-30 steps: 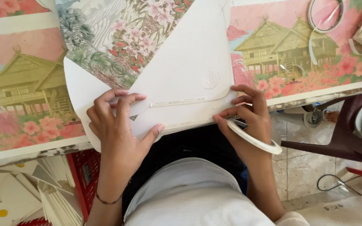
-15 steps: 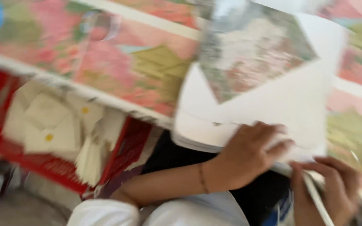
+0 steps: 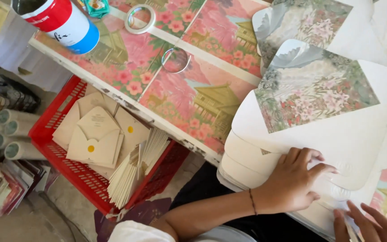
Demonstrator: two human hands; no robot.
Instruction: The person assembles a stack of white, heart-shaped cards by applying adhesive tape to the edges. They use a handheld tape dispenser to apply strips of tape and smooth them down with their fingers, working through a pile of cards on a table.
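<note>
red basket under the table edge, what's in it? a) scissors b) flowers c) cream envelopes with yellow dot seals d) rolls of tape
c: the red basket holds cream envelopes with round yellow seals, plus a standing stack of cards; the tape rolls lie up on the table.

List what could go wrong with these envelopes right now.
The stack of white envelopes overhangs the table edge, so it might slide off toward the red basket. The left hand presses only the top flap, so layers beneath may shift. The right hand is partly out of frame.
</note>
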